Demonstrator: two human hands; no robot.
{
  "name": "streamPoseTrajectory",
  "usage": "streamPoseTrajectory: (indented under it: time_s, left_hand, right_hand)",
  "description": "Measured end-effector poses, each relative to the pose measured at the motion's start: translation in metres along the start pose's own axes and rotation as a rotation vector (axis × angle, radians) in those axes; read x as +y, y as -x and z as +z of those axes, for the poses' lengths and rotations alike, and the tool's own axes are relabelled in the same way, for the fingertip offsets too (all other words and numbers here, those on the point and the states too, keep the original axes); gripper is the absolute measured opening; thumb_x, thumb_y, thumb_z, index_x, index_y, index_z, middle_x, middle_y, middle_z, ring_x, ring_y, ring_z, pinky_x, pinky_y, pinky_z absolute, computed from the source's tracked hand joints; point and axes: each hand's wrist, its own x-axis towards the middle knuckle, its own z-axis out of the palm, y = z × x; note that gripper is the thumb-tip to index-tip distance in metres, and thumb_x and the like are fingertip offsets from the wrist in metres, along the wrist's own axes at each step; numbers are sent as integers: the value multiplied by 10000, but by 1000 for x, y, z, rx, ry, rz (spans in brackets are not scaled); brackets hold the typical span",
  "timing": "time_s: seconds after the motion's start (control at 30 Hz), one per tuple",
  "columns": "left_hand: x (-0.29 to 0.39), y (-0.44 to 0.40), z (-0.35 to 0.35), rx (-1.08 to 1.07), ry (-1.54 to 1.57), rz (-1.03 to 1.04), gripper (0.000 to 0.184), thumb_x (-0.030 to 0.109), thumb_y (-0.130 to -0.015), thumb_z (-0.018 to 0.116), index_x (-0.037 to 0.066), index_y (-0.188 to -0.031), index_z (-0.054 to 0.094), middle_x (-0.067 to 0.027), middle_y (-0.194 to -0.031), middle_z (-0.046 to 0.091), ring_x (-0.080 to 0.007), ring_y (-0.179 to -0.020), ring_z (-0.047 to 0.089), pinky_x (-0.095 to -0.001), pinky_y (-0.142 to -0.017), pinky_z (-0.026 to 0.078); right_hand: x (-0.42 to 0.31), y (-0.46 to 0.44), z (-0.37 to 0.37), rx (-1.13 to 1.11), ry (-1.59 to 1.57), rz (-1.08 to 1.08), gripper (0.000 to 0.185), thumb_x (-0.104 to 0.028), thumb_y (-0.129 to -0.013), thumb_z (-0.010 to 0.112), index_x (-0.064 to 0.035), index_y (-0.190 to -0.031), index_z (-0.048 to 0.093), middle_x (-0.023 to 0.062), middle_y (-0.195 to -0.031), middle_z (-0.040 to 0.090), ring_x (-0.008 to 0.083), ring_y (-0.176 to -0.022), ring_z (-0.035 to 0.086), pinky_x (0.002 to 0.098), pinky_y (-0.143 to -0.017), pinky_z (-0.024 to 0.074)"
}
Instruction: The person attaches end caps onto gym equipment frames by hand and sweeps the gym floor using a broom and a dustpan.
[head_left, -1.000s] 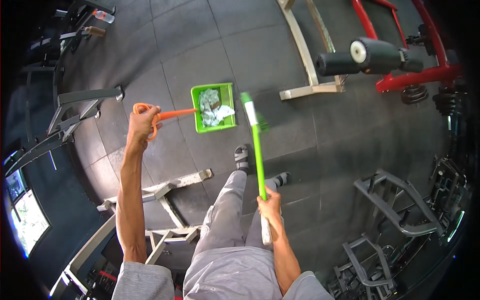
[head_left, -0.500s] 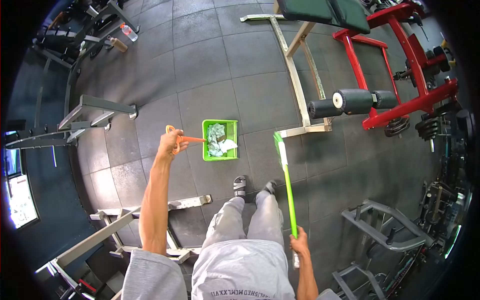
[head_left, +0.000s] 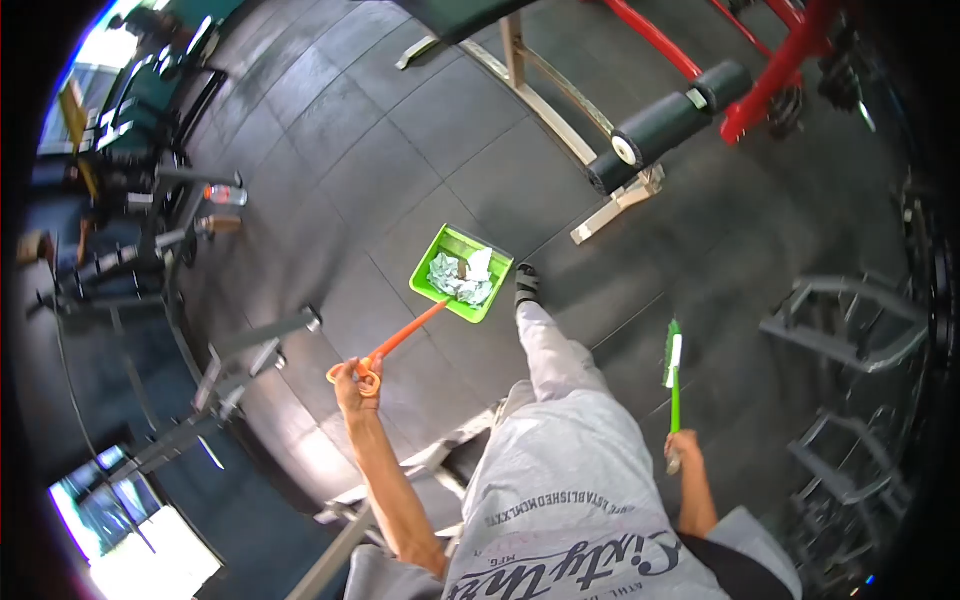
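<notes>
My left hand (head_left: pixel 357 388) is closed around the orange handle (head_left: pixel 408 328) of a green dustpan (head_left: pixel 428 262). Crumpled pale papers (head_left: pixel 443 270) and a small brown piece lie inside the pan. Off to the right, my right hand (head_left: pixel 685 450) grips a green broom (head_left: pixel 676 400) low on its stick. The broom's green and white head (head_left: pixel 673 352) points forward, apart from the dustpan. One sandalled foot (head_left: pixel 526 284) is just right of the pan; the other foot is hidden.
A bench frame (head_left: pixel 555 120) with padded rollers (head_left: pixel 655 140) stands ahead, beside a red machine frame (head_left: pixel 775 80). Grey metal racks (head_left: pixel 840 320) are at the right. On the left are a rack leg (head_left: pixel 265 335) and a bottle (head_left: pixel 225 195). Dark tiles (head_left: pixel 390 160) cover the floor.
The view has turned, and the scene appears rotated. The broom has swung out to the right, away from the bench base. One foot has stepped forward beside the dustpan. Both hands keep their holds.
</notes>
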Motion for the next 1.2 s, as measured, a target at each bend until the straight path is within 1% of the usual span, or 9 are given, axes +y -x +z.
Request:
streamPoseTrajectory:
  time_s: [0.07,0.17,0.27,0.4,0.47,0.6,0.83,0.93,1.2]
  left_hand:
    - [21,-1,23,27,6,-9,220,9,-796,582,-20,-926,406,-249,-962,494,-464,-873,601,-473,-751,591]
    - [59,-18,63,94,-5,-25,263,15,-805,578,-37,-979,387,-289,-1046,482,-466,-936,585,-469,-760,590]
    - [107,-30,100,75,51,-119,210,-13,-807,577,-14,-934,411,-159,-931,501,-450,-916,594,-511,-769,580]
    - [142,-45,164,-7,-102,23,206,4,-806,581,-38,-934,425,-273,-959,523,-447,-892,606,-454,-737,599]
    - [161,-51,169,-21,-50,8,201,-5,-793,597,-29,-914,438,-252,-924,537,-446,-885,608,-455,-740,597]
    - [196,-67,207,-68,-72,-20,155,-45,-763,595,-44,-824,453,-160,-870,523,-441,-899,603,-505,-796,574]
    - [223,-151,304,-238,-252,32,108,-28,-783,594,-14,-759,490,-90,-759,549,-356,-790,628,-487,-785,580]
    - [255,-217,343,-193,-257,-5,172,-41,-725,612,-85,-813,471,-177,-899,509,-380,-825,606,-524,-842,552]
    - [232,-371,453,-256,-555,-236,179,6,-764,627,-72,-849,490,-192,-917,537,-404,-867,603,-490,-825,562]
  right_hand:
    - [41,-67,7,1,-46,17,160,46,-745,541,-8,-594,539,114,-489,521,234,-376,524,379,-341,424]
    - [3,-49,29,-58,-179,136,144,41,-724,571,-19,-601,527,108,-490,507,240,-384,521,363,-351,431]
    - [-26,-38,65,-168,-494,377,84,8,-756,544,-28,-692,504,111,-561,513,221,-433,531,351,-389,463]
    - [-50,2,83,-270,-863,716,39,-44,-805,507,-39,-793,470,116,-642,522,195,-486,541,335,-433,499]
    - [-40,15,104,-362,-1041,794,57,-81,-839,484,-45,-814,448,118,-664,528,177,-496,542,324,-445,508]
    - [-9,28,133,-453,-1109,536,122,-134,-867,475,-43,-788,453,119,-716,542,152,-509,535,295,-440,502]
    - [-52,64,179,18,-1422,612,53,-32,-840,531,-47,-848,481,57,-681,506,147,-507,529,286,-436,514]
    - [-69,95,191,-89,-1067,505,63,-69,-860,537,-55,-880,480,78,-705,504,153,-546,540,286,-452,521]
    - [-182,30,361,285,-850,421,83,-111,-799,505,-28,-804,515,90,-687,506,209,-501,525,361,-412,472]
